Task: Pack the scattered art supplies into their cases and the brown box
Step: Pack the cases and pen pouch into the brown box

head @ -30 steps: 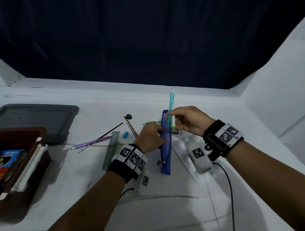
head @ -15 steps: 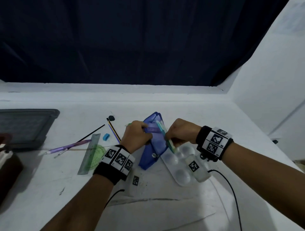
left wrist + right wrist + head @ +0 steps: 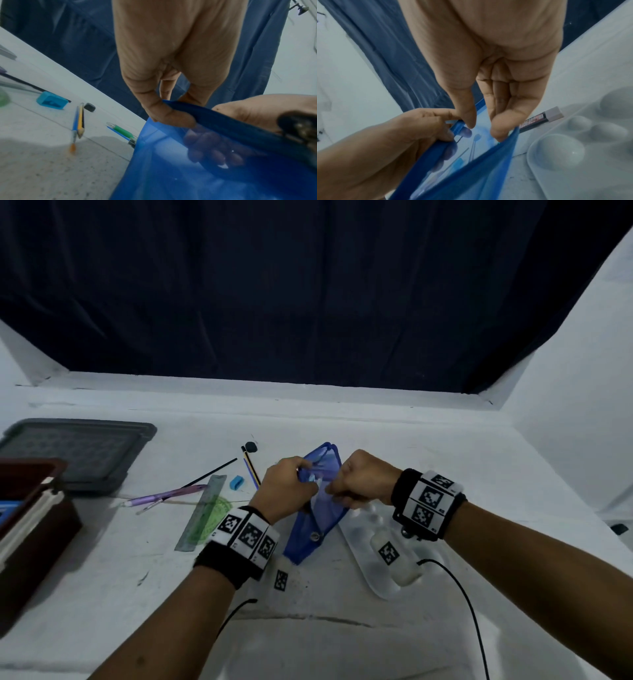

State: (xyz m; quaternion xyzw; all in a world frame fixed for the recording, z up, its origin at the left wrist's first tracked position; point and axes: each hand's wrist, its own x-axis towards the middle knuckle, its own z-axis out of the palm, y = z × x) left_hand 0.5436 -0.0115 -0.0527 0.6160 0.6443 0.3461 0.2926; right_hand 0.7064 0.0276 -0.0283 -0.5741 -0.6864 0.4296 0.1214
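Left hand (image 3: pixel 164 70) hides green pen (image 3: pixel 122 130) overhead

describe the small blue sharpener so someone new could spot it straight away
Start at the blue pouch held by both hands. Left of it, two pencils lie side by side. The blue sharpener sits just left of them, right of the ruler: the only small blocky blue piece.

Both forearms reach forward over the table, the left hand (image 3: pixel 287 486) and right hand (image 3: pixel 363 481) close together, each pinching an opposite edge of the blue pouch (image 3: pixel 317 525) mouth.
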